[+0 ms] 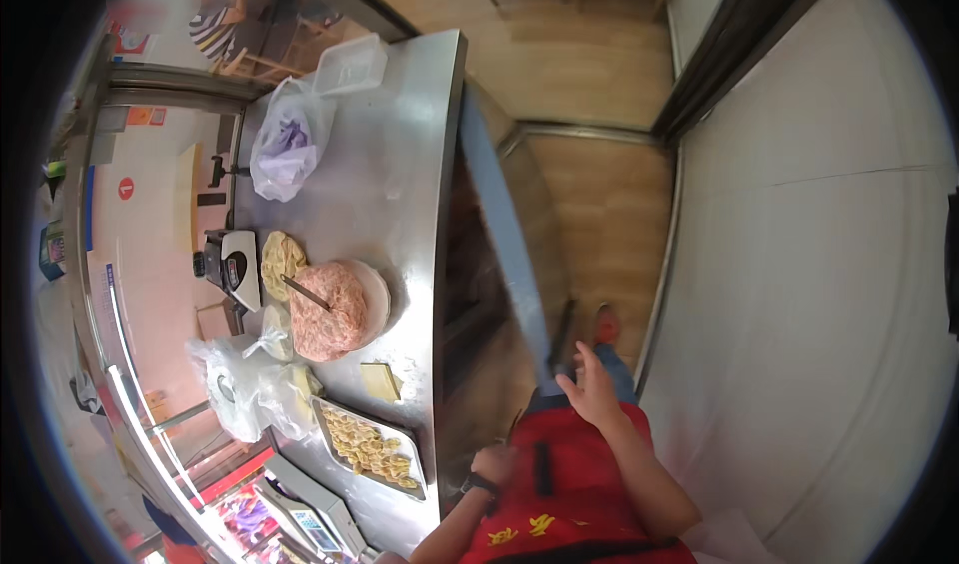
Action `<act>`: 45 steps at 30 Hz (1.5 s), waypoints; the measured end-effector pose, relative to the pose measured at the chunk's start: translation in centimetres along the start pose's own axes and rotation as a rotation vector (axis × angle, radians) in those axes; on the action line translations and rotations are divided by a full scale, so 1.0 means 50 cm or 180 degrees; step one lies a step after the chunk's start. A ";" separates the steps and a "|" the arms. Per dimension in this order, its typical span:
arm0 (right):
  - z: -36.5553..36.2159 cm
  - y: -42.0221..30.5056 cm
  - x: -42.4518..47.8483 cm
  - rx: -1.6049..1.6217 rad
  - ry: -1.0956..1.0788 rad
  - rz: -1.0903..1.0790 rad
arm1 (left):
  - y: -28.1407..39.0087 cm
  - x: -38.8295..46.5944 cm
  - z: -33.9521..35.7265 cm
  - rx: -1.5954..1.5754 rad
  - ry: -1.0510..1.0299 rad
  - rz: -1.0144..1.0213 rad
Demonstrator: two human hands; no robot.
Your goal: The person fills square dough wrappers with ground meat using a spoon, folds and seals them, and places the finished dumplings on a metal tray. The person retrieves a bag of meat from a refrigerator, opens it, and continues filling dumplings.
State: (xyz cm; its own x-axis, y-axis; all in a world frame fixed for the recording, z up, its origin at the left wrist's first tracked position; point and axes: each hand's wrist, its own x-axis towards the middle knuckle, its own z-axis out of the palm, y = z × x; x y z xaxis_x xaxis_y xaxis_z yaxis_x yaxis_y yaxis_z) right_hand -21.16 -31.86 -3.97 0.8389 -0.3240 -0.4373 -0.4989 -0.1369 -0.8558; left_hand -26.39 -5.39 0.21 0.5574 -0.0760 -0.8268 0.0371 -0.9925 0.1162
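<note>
My right hand (593, 393) is held out in front of the red apron (558, 463), fingers apart, nothing in it. My left hand (494, 465), blurred and with a dark band on the wrist, hangs by the apron's left side; its fingers cannot be made out. Left of me runs a stainless steel worktable (374, 174). On it a mound of minced meat (326, 324), with a flat stick (306, 293) stuck in, partly covers a round white dish (377, 294). Nearer lie a stack of square dough wrappers (380, 381) and a metal tray (404, 433) of filled dumplings (367, 448).
Plastic bags (232, 388) and two weighing scales (238, 268) (315, 515) line the table's far side. A clear container (351, 66) and a bag with purple contents (288, 144) sit toward the table's end. A white wall (809, 264) stands on my right; wood-look flooring (607, 204) lies ahead.
</note>
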 end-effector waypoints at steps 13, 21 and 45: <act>-0.412 -0.242 0.424 0.0719 0.1466 -0.0226 | 0.144 0.138 -0.203 -0.1069 0.0876 0.0490; -0.469 -0.341 0.602 0.1173 0.0584 0.0101 | 0.265 0.286 -0.444 -0.1807 0.0944 0.1155; 0.421 -0.808 0.352 -0.4346 -0.2568 -0.4843 | -0.082 0.106 -0.373 -0.2243 0.3359 -0.2256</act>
State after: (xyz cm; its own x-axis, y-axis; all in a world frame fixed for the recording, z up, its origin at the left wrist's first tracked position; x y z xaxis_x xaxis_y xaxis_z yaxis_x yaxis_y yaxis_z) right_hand 18.32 -12.34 17.10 0.3338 0.9360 -0.1120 0.9382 -0.3414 -0.0566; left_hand -8.12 0.07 5.61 0.5765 0.8133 -0.0789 0.7769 -0.5157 0.3612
